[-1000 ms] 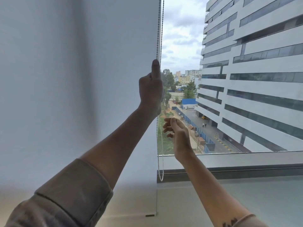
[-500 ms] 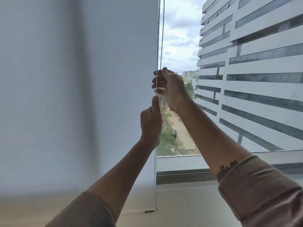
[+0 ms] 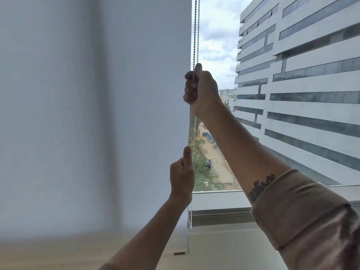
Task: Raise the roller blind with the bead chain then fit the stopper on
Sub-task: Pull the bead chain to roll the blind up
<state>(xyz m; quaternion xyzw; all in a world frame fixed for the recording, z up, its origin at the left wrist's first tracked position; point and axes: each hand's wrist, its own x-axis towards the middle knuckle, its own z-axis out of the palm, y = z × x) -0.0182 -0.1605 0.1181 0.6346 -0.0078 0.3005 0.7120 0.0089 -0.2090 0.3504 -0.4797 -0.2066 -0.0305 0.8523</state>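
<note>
Right hand (image 3: 201,90) fisted high around bead chain (image 3: 195,36); left hand (image 3: 182,177) lower, closed around same chain, thumb up. Roller blind (image 3: 97,114) covering window's left part; office building (image 3: 302,84) outside.

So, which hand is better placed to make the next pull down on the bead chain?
Probably the right hand. It is closed on the bead chain high up, with free travel below. The left hand grips the chain lower, near the sill, so it has little travel left.
</note>
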